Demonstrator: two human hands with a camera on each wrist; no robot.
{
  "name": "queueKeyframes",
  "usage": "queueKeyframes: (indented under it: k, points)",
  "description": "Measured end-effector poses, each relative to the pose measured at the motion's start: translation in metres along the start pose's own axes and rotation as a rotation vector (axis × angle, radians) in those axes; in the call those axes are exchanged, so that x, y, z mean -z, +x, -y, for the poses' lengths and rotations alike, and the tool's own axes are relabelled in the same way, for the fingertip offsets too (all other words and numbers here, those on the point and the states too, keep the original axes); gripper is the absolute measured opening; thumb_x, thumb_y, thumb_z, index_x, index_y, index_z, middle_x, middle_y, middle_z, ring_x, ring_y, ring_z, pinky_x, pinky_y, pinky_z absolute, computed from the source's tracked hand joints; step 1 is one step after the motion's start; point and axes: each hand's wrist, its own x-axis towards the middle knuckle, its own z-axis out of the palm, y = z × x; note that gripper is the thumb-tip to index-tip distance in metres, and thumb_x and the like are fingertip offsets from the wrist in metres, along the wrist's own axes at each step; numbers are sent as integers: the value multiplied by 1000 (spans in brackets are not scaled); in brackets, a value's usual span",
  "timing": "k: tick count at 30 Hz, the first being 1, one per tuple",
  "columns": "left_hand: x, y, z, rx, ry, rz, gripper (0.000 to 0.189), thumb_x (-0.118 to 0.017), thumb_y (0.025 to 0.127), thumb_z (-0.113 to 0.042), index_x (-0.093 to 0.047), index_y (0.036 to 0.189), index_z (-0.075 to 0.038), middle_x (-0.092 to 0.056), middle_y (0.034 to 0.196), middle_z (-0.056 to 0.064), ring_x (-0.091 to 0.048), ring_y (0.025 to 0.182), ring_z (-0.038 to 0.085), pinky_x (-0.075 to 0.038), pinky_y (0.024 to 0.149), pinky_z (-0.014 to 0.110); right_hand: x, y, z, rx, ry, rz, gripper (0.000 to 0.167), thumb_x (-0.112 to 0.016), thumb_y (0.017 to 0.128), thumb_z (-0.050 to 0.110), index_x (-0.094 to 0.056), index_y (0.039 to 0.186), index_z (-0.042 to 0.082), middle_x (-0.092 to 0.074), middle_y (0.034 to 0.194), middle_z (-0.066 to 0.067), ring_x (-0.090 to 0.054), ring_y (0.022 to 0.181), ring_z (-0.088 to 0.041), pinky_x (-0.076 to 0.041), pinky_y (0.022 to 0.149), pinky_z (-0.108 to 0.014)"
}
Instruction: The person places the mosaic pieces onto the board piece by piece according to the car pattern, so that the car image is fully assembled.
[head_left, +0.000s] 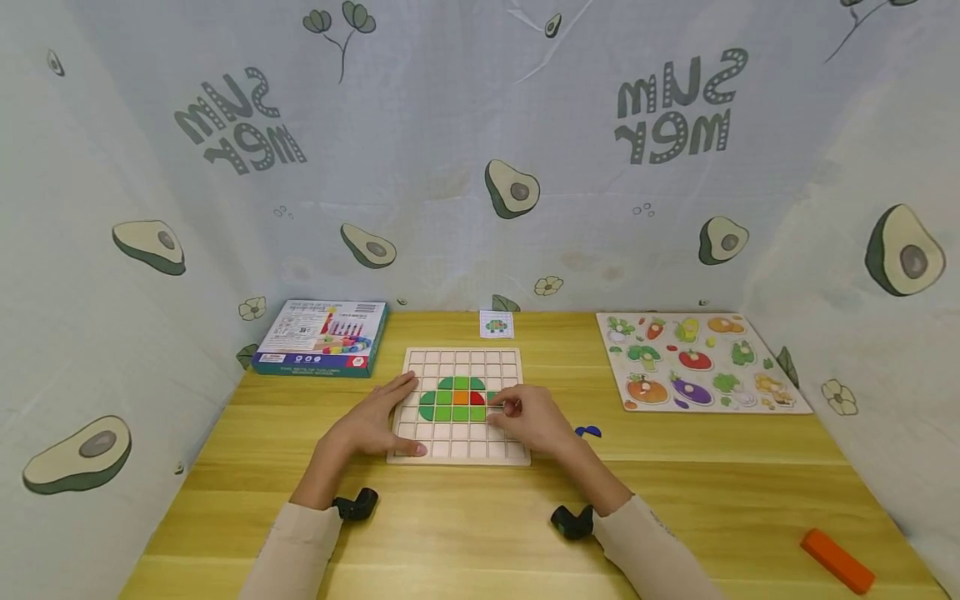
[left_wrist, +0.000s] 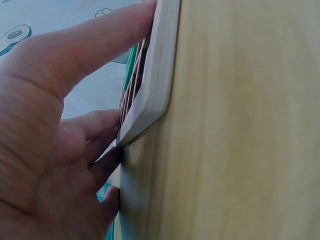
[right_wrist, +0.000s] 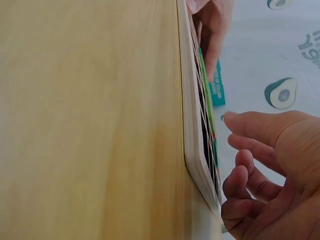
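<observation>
In the head view, the board (head_left: 478,451) lies on the table (head_left: 465,525) between the hands. The left hand (head_left: 373,419) rests along its left side, holding nothing, spread fingers on the upper left edge and thumb on the lower left. The tiles (head_left: 461,413) sit together in the middle of the grid, to the right of that hand: light and dark green ones around an orange tile (head_left: 461,398) and a red tile (head_left: 476,400). The right hand (head_left: 531,414) is at the board's right side, its thumb and index beside the right end of the tiles; I see no piece between them. Two blue pieces (head_left: 588,432) lie on the table just beyond the right forearm. This view alone shows the card (head_left: 497,325) behind the board, the puzzle (head_left: 693,367) at back right and the orange block (head_left: 837,562) at front right.

The left wrist view shows the board edge-on, its rounded corner near the left fingers and the thumb against its edge. A strip of green shows along the grid, and a bit of the teal box (left_wrist: 110,222) below.

The right wrist view shows what the head view cannot: a gap between the right thumb tip and the board. The right fingers are loosely bent, seemingly free of any piece. Past the far end of the board appears part of the left hand, with the box behind.
</observation>
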Motion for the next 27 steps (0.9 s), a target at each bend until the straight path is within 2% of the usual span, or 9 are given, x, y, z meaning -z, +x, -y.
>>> queueKeyframes:
  k: [4, 13, 20, 27]
  points:
    - [0, 0, -2, 14, 6, 9, 122, -88, 69, -58, -26, 165, -17, -20, 174, 4, -18, 159, 39, -21, 126, 63, 12, -7, -8, -9, 0, -19, 16, -80, 91, 19, -80, 105, 12, -58, 76, 1, -49, 67, -14, -39, 57, -22]
    - [2, 1, -3, 12, 13, 15, 123, -88, 68, -57, -25, 165, -15, -19, 174, 6, -20, 159, 36, -16, 129, 59, 41, -23, -32, -19, -53, -80, 21, -81, 90, 22, -79, 107, 10, -61, 79, 0, -51, 68, -15, -43, 58, -23]
    - [3, 0, -3, 15, 7, 14, 122, -89, 69, -57, -26, 165, -15, -19, 174, 6, -20, 158, 41, -22, 126, 64, 59, -35, -50, -33, -92, -92, 25, -81, 90, 25, -79, 109, 9, -61, 80, 1, -52, 69, -16, -44, 59, -23]
    - [3, -1, -5, 27, -2, 14, 122, -89, 69, -56, -26, 165, -16, -19, 174, 5, -19, 158, 43, -23, 124, 66, 76, -48, -59, -16, -151, -111, 20, -81, 90, 22, -80, 105, 9, -61, 78, 2, -52, 68, -15, -44, 60, -23]
